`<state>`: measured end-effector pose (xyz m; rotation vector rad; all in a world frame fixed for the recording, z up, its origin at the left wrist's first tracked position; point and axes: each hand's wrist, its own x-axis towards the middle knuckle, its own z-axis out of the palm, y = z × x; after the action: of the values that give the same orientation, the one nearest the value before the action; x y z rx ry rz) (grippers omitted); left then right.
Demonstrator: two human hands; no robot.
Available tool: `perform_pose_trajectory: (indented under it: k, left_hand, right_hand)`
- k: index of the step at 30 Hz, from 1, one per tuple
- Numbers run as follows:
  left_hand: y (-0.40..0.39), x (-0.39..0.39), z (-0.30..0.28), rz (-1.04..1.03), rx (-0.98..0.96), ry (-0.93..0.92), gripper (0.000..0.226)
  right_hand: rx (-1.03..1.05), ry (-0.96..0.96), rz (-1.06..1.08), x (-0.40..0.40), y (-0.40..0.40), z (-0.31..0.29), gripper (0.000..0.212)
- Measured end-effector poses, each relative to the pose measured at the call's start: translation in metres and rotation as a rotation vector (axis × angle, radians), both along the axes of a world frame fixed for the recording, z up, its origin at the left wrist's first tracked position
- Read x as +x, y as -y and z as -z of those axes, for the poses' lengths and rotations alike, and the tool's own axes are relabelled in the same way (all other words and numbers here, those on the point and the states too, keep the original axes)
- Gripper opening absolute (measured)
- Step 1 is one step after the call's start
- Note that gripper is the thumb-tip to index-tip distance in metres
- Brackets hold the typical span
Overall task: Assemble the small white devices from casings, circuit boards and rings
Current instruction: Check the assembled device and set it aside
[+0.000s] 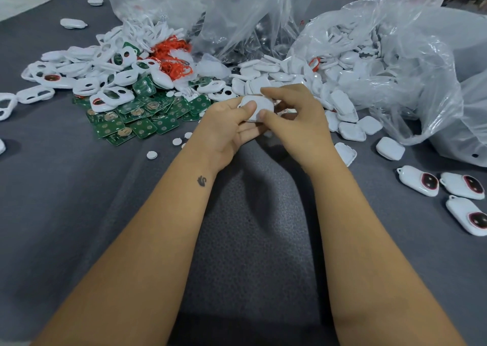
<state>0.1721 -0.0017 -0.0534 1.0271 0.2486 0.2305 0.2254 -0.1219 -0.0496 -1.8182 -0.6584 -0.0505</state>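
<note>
Both hands meet over the grey padded table (79, 200), and between them sits one small white rounded-square plastic casing (254, 106). The left hand (226, 126) cradles it from below, palm turned up, thumb curled over the casing's near-left face. The right hand (295, 118) comes in from the other side, thumb pressing the casing's lower right edge and forefinger hooked over its top. So both hands are clamped on that one piece, fingers touching each other around it. What lies under the casing is hidden by the fingers.

Just left of the left hand, a spread of green square circuit boards (137, 118) with gold contacts lies flat on the table. Beyond those, further left and away, a heap of white oval front shells with cut-out holes (87, 76) piles up, and a tangle of thin orange rings (174, 55) sits behind it. A few small white round buttons (152, 155) are scattered near the left wrist.

Past the right hand, a mound of white square back covers (340, 82) spills from a clear crumpled plastic bag (408, 63). Well out to the right of the right forearm, three finished white devices with dark red-rimmed windows (419, 180) lie side by side.
</note>
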Motion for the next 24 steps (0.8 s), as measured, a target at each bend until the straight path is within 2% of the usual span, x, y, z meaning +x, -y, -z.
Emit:
perform_pose_trajectory:
  k: [4, 6, 15, 19, 24]
  left_hand:
    - [0.0002, -0.0003, -0.0012, 0.034, -0.015, 0.018, 0.021]
    - [0.0012, -0.0006, -0.0011, 0.043, -0.012, 0.02, 0.021]
    - [0.0048, -0.0008, 0.0001, 0.058, 0.041, 0.016, 0.029]
    - [0.0052, -0.0007, 0.0005, 0.076, 0.054, 0.013, 0.026]
    - [0.0045, 0.0009, 0.0009, 0.063, 0.095, -0.011, 0.024]
  right_hand:
    - [0.253, -0.327, 0.064, 0.0019, -0.0013, -0.0035, 0.014]
    - [0.278, -0.384, 0.053, 0.0032, -0.0011, -0.0038, 0.016]
    - [0.239, -0.358, 0.051, 0.0026, 0.0006, 0.0006, 0.021]
    - [0.19, -0.275, 0.149, 0.0025, -0.0012, 0.0013, 0.029]
    - [0.222, -0.293, 0.123, 0.0021, -0.0012, -0.0003, 0.03]
